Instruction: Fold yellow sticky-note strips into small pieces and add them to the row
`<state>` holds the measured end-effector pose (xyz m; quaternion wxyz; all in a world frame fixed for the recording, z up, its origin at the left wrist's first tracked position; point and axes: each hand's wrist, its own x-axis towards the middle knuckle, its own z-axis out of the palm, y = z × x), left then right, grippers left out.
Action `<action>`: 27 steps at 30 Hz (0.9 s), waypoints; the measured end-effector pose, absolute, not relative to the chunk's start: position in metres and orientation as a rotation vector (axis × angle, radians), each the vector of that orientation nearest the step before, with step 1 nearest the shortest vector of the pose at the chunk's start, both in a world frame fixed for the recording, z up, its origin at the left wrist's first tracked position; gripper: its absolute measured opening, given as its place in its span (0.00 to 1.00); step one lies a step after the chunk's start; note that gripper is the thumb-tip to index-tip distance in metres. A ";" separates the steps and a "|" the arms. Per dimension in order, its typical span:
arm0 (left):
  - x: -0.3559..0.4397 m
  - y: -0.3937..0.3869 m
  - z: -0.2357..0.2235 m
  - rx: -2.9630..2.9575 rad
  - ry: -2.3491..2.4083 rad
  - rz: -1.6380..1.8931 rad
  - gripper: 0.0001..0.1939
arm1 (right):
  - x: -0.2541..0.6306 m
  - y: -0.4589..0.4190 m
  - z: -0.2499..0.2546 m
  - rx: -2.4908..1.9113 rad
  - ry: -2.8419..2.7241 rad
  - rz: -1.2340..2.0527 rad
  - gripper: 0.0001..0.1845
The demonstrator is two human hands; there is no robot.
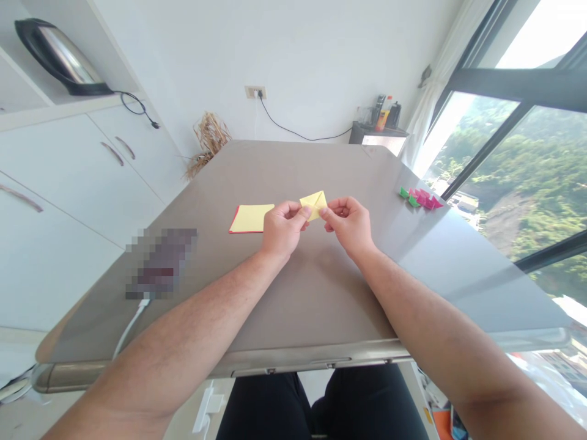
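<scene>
A small yellow folded paper [315,201], squarish with crease lines meeting near its middle, is held up over the table. My left hand [285,227] pinches its lower left edge between thumb and fingers. At its lower right corner my right hand [349,225] pinches it the same way. Just left of my left hand lies a stack of yellow paper sheets [250,219] with a red edge; its right end is hidden behind that hand.
Several small pink and green folded paper pieces [424,198] sit near the table's right edge by the window. A blurred-out dark device [165,263] with a white cable [132,324] lies at the left on the grey table [293,165]. Dried stalks [208,140] stand beyond its far left corner.
</scene>
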<state>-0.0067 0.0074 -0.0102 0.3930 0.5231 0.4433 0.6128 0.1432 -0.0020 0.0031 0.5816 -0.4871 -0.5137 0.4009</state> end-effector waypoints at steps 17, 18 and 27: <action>-0.011 -0.004 -0.006 2.341 1.208 1.578 0.06 | 0.135 -0.009 0.007 -0.926 -1.198 1.190 0.22; -0.010 -0.005 -0.006 2.361 1.172 1.553 0.05 | 0.135 -0.008 0.006 -0.925 -1.176 1.178 0.21; -0.012 0.007 -0.007 1.553 1.138 1.490 0.12 | 0.144 -0.001 0.000 -1.003 -1.267 1.123 0.16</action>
